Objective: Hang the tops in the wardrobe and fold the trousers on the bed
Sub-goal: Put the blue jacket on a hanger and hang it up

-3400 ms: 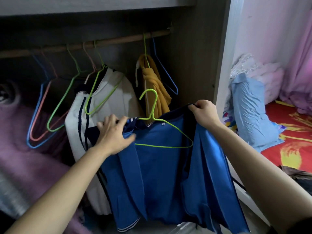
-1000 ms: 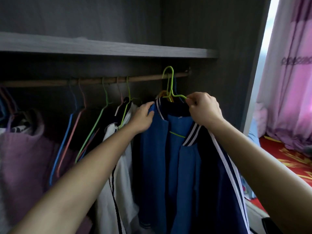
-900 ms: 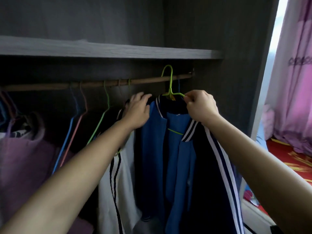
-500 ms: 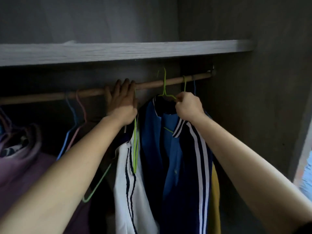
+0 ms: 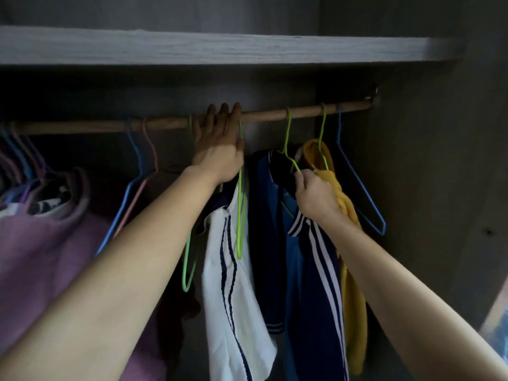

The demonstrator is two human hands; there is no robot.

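No text, label, brand, number or sign can be read anywhere in this dim wardrobe view.

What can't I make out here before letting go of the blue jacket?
Head view only:
- Blue jacket: its right half runs off the bottom edge.
- Green hanger: shoulders hidden inside the jacket's collar and under the right hand's grip.
- Dark clothes beside the white top: in shadow, kind unclear.
- Bed and trousers: outside the frame.

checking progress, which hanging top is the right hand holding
The blue jacket with white stripes, hanging between the white top and the yellow top; the right hand grips its dark collar beside the green hanger.
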